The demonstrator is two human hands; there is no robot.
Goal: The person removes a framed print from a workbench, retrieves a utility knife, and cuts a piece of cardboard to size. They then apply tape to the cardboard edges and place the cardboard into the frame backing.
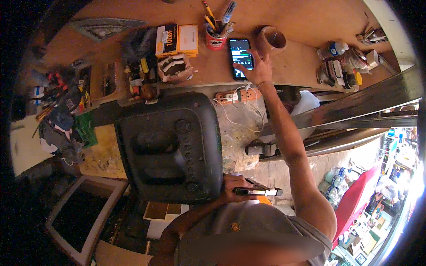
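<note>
My right arm reaches far forward to a phone (240,55) lying on the wooden shelf, its screen lit. My right hand (259,71) is over the phone's right side, fingers spread, the thumb at the screen's lower part. Close to my body, my left hand (234,186) is closed round a black and silver staple gun (259,192); its grip is mostly hidden by the fingers. Just beside this hand is the lower right corner of a large black moulded panel (173,148) with two oval recesses.
Along the shelf are a clay pot (271,41), a red can of pens (216,41), orange-and-white boxes (177,40) and a jagged-rimmed bowl (175,68). Below its edge is an orange power strip (239,95) with white cables. A dark beam (355,108) juts in from the right. A framed panel (84,217) leans lower left.
</note>
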